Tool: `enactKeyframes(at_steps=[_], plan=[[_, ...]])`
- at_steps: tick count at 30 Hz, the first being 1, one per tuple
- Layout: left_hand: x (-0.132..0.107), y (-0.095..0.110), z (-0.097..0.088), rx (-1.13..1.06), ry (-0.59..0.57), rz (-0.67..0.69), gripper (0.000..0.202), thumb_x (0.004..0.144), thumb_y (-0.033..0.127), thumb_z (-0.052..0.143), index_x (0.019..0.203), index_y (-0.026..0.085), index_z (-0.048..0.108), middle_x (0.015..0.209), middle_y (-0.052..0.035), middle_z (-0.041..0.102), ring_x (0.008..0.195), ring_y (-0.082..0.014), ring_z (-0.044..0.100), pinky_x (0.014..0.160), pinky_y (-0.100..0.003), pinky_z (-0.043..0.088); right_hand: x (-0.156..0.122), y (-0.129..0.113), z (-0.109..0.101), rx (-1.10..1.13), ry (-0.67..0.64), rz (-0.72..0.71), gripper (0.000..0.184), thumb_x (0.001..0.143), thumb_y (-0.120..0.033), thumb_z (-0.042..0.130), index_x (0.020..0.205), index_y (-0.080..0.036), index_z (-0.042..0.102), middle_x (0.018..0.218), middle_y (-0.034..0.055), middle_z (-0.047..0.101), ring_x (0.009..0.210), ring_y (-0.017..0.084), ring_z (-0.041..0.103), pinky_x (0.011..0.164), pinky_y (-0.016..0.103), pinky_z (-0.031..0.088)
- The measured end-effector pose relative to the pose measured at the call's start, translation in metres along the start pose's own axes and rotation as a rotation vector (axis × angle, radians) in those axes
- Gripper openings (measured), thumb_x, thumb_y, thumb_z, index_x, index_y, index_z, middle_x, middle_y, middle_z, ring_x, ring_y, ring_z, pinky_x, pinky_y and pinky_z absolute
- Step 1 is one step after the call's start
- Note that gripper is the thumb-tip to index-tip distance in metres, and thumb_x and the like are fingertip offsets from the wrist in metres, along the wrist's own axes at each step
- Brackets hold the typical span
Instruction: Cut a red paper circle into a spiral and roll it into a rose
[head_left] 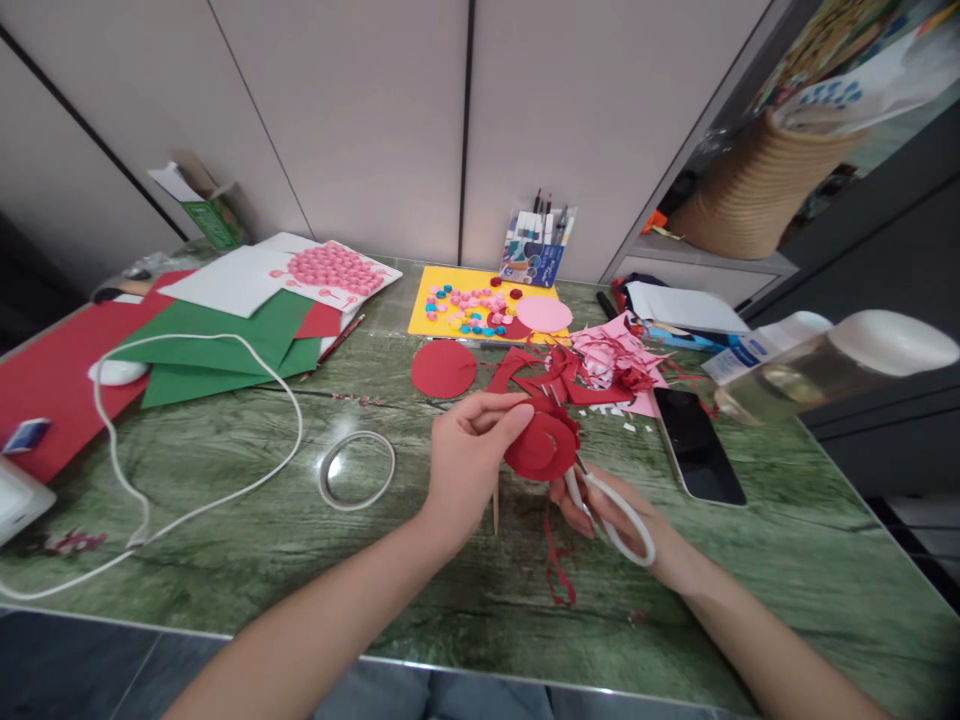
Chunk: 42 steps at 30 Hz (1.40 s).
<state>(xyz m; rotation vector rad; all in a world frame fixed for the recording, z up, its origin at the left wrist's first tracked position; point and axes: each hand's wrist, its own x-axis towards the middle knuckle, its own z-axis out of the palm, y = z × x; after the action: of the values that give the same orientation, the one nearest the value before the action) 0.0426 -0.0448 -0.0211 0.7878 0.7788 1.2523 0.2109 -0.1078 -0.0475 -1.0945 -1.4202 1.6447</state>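
My left hand [469,455] pinches the upper edge of a red paper disc [541,447] cut in a spiral, held just above the green marbled table [300,520]. My right hand [611,515] grips white-handled scissors [611,510], whose blades meet the disc's lower right edge. A thin strip of red paper [556,565] hangs down from the disc. A wooden stick [496,508] lies on the table under my left hand.
A red circle [443,368], red scraps [551,380] and pink paper trimmings [611,362] lie beyond the hands. A black phone [697,445] is at the right, a tape ring [357,470] and white cable [195,500] at the left. Green and red sheets [217,345] lie far left.
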Motion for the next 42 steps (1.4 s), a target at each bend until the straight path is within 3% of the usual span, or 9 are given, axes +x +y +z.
enactKeyframes(at_steps=[10,26,34,42], plan=[[0.007,0.01,-0.005,0.179,-0.039,0.032,0.016,0.066,0.024,0.073,0.08,0.017,0.07,0.075,-0.0026,0.073,0.066,-0.0102,0.066,0.062,-0.018,0.052,-0.002,-0.012,-0.001,-0.017,-0.019,0.018,0.04,0.086,-0.057,0.039,0.089,-0.018,0.049,0.064,-0.0027,0.038,0.057,0.012,0.031,0.055,0.027,0.022],[0.014,0.036,-0.009,0.436,-0.116,0.025,0.015,0.066,0.023,0.071,0.079,0.017,0.072,0.072,-0.0056,0.072,0.062,-0.0127,0.064,0.054,-0.02,0.049,-0.004,-0.017,-0.002,-0.037,-0.028,0.053,0.037,0.087,-0.053,0.042,0.085,-0.017,0.05,0.063,-0.0024,0.037,0.056,0.011,0.031,0.051,0.026,0.023],[0.019,0.052,-0.018,0.626,-0.258,0.058,0.012,0.068,0.025,0.07,0.077,0.018,0.073,0.072,-0.0059,0.072,0.06,-0.0135,0.063,0.052,-0.02,0.047,-0.008,-0.019,-0.01,-0.15,-0.056,0.12,0.031,0.09,-0.047,0.041,0.089,-0.018,0.052,0.069,-0.0009,0.043,0.058,0.01,0.035,0.051,0.024,0.027],[0.023,0.062,-0.029,0.679,-0.421,-0.008,0.011,0.069,0.024,0.068,0.077,0.018,0.073,0.072,-0.0072,0.072,0.062,-0.0155,0.065,0.052,-0.021,0.047,-0.011,-0.023,-0.017,-0.296,-0.112,0.162,0.032,0.088,-0.047,0.043,0.085,-0.018,0.056,0.071,0.0003,0.046,0.061,0.012,0.037,0.053,0.023,0.031]])
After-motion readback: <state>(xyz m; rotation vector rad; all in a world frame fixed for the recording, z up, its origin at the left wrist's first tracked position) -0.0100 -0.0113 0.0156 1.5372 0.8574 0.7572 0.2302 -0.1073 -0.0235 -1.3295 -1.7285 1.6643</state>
